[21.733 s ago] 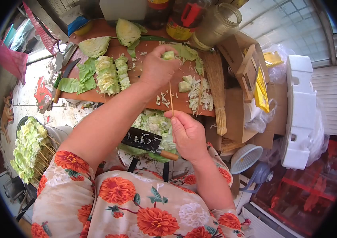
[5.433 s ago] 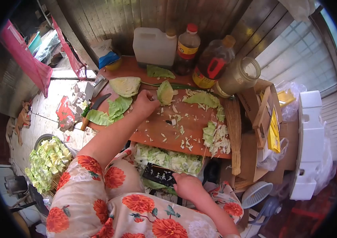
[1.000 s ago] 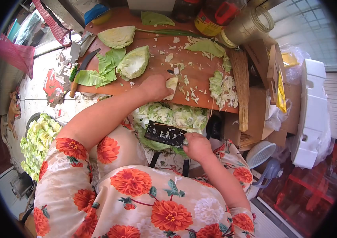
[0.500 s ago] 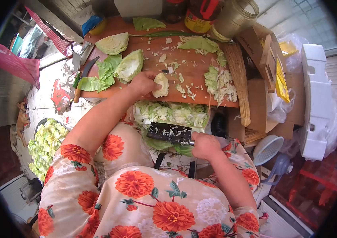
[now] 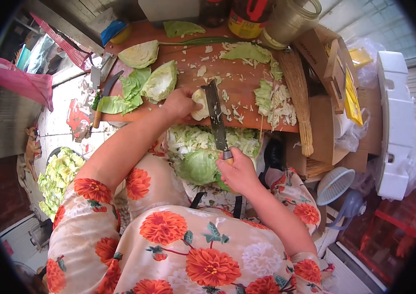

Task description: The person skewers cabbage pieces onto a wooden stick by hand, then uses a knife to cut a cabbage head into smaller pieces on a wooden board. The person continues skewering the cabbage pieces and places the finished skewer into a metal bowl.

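My right hand (image 5: pixel 238 171) grips the wooden handle of a cleaver (image 5: pixel 215 115), whose dark blade points away from me over the front edge of the wooden table (image 5: pixel 178 54). Just left of the blade, my left hand (image 5: pixel 181 102) holds a small cabbage piece (image 5: pixel 200 104) against the tabletop. Two cut cabbage wedges, one nearer (image 5: pixel 161 82) and one farther (image 5: pixel 139 54), lie beyond that hand, beside loose green leaves (image 5: pixel 132 90). Below the table edge sits a container of chopped cabbage (image 5: pixel 183 139) with a rounded cabbage chunk (image 5: pixel 198 166) on top.
Shredded cabbage (image 5: pixel 279 108) and a straw brush (image 5: pixel 296 98) lie at the table's right. A curved knife (image 5: pixel 105 95) rests at its left edge. Jars (image 5: pixel 291 22) stand at the back. A bowl of cabbage pieces (image 5: pixel 61 176) is on the floor, left. Cardboard boxes (image 5: pixel 323 130) stand right.
My right hand has raised the cleaver from over the container to the table, turning its blade upright beside the cabbage piece. The rounded chunk below is now uncovered. My left hand stays on its piece.
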`<move>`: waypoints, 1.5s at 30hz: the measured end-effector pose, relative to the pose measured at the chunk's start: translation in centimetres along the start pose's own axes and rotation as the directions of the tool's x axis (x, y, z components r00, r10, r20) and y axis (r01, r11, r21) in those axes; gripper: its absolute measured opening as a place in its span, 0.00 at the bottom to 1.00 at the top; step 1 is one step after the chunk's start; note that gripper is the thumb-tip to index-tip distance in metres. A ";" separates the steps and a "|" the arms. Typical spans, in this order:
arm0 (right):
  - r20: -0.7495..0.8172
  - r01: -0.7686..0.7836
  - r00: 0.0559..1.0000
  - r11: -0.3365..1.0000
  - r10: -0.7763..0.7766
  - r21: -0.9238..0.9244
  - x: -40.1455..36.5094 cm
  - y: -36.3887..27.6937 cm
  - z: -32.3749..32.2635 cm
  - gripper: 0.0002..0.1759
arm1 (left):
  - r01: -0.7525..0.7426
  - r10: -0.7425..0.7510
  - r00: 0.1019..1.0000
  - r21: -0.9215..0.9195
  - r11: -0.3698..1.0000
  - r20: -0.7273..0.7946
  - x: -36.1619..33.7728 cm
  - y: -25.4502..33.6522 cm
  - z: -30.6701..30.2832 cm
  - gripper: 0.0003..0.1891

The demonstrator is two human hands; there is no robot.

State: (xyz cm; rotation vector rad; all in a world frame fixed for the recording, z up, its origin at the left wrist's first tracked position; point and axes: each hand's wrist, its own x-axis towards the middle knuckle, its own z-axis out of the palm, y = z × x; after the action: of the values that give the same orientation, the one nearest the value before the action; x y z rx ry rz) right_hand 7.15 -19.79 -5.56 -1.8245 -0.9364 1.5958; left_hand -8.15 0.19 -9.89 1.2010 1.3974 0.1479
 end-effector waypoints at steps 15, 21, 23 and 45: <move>-0.030 0.114 0.992 0.961 -0.125 -0.252 0.7 0.4 0.8 0.10 | 0.029 -0.030 0.999 0.048 0.998 0.016 0.5 0.2 0.1 0.17; 0.013 -0.010 1.000 0.973 0.013 -0.231 2.1 -1.3 0.4 0.16 | 0.019 -0.020 0.999 0.031 0.999 0.028 0.2 0.9 0.0 0.17; 0.037 -0.076 0.996 0.984 0.083 -0.160 3.0 -2.2 0.1 0.16 | 0.016 -0.016 0.999 0.016 1.000 0.036 0.4 0.7 0.0 0.17; -0.094 0.045 0.991 0.905 -0.093 -0.423 1.7 -1.2 -0.4 0.14 | -0.315 0.388 0.898 0.314 0.896 -0.206 2.1 0.3 -0.9 0.25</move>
State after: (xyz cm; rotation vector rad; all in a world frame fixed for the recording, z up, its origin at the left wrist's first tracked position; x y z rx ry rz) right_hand 7.51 -17.65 -5.60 -2.1117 -1.3581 1.3010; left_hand -8.17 2.28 -10.83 1.7175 1.4456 0.3940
